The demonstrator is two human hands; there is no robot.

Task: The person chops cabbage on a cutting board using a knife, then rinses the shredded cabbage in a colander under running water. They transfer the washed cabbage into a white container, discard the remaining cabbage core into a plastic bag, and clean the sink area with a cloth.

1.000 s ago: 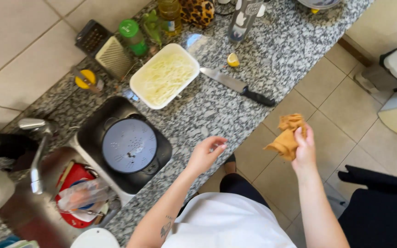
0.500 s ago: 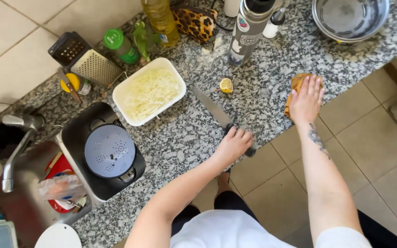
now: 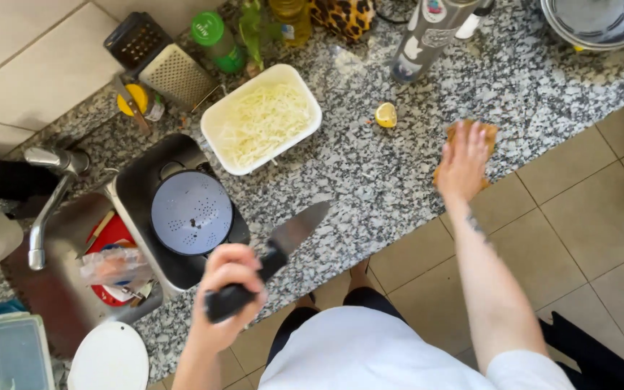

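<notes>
Left hand (image 3: 229, 292) is clenched round the black handle of a knife (image 3: 272, 263), blade up & angled right, held over the near counter edge just right of the perforated grey lid (image 3: 191, 212). White dish of shredded cheese (image 3: 261, 119) sits farther back. Lemon piece (image 3: 386, 114) mid-counter. Right hand (image 3: 464, 162), fingers spread flat, presses an orange cloth (image 3: 487, 134) onto the granite counter (image 3: 370, 188) near its edge.

1 knife (image 3: 283, 249), 1 cloth (image 3: 487, 135), 1 grater (image 3: 175, 72), 2 hands

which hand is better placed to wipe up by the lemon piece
Right. The right hand already presses the orange cloth on the counter beside the lemon piece; the left hand grips the knife.
</notes>
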